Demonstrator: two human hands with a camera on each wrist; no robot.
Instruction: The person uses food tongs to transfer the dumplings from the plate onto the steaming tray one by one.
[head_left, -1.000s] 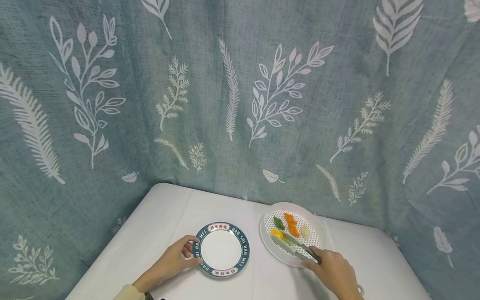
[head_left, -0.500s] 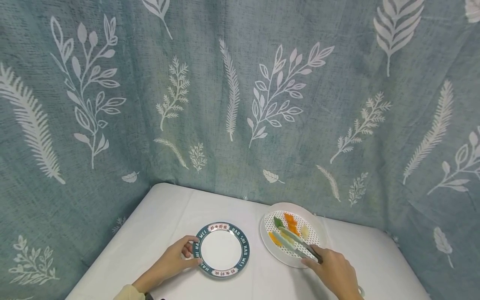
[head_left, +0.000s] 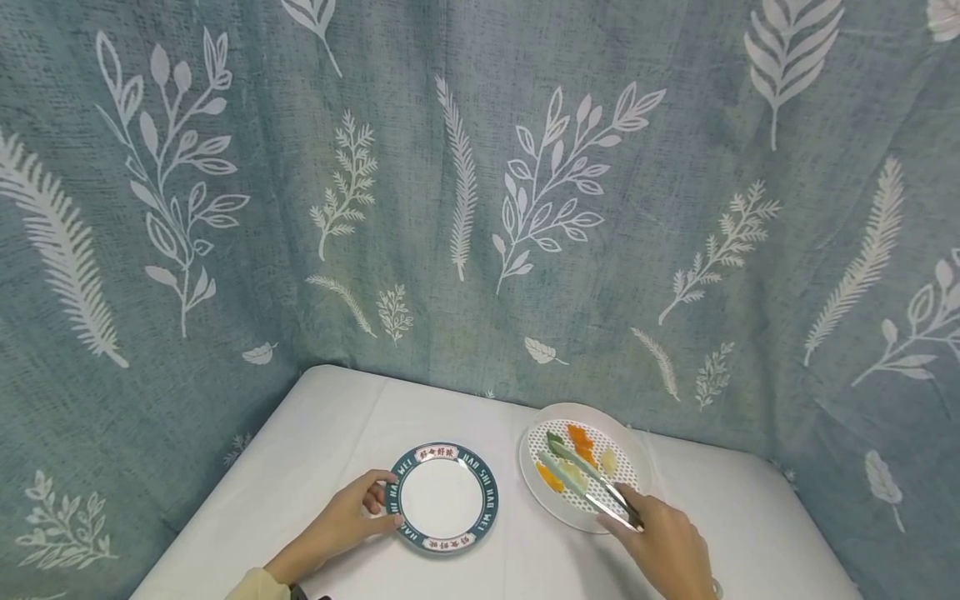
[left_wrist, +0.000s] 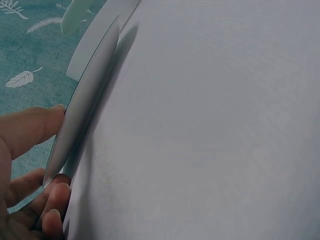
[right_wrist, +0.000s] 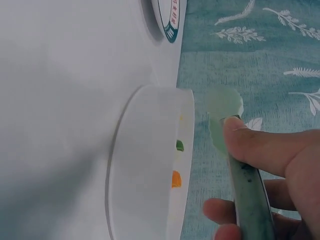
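Note:
My left hand [head_left: 348,518] holds the left rim of a white plate [head_left: 442,500] with a dark green lettered border. In the left wrist view the thumb rests on the rim of the plate [left_wrist: 87,100], other fingers curl at its lower edge. My right hand [head_left: 663,537] grips a pair of tongs [head_left: 588,475] with pale green tips, slanting over a white draining basket [head_left: 531,492]. The tips are parted above the food pieces. In the right wrist view the tongs [right_wrist: 250,195] stand above the basket's wall [right_wrist: 145,165]; no food shows in them.
On the basket's perforated bottom lie a green piece [head_left: 553,437], orange pieces [head_left: 580,437], a yellow piece [head_left: 550,477] and a pale piece [head_left: 608,461]. The white table [head_left: 352,433] meets a blue-green leaf-patterned curtain [head_left: 420,333] behind.
The tong tips have shifted up from the yellow piece toward the green one, uncovering the yellow piece. My left hand and the plate stay in place.

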